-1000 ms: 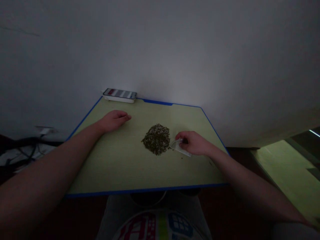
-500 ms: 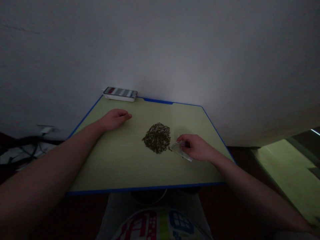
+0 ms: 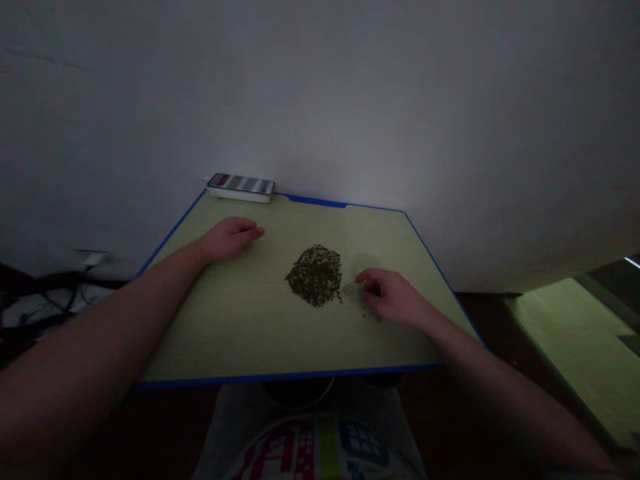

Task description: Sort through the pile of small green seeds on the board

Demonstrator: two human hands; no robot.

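A heap of small dark green-brown grains (image 3: 315,275) lies spread in the middle of the pale board (image 3: 235,340), with a few strays at its right edge. Just right of the heap, my right hand (image 3: 393,295) pinches a clear half-round plastic piece like a protractor (image 3: 353,291). Its see-through body is faint against the board, and my fingers cover part of it. My left hand (image 3: 230,238) rests on the board's left side, fingers curled together and apart from the grains. Nothing shows in it.
A phone (image 3: 243,184) lies on a white box (image 3: 240,195) at the board's far left corner, by the wall (image 3: 320,100). Dark cables (image 3: 55,287) run at the left. Blue trim (image 3: 290,376) edges the board. A printed round thing (image 3: 320,450) is near my lap.
My right hand has shifted slightly right and towards me, and the clear plastic piece has tilted with it, now barely visible. The left hand and the heap look the same.
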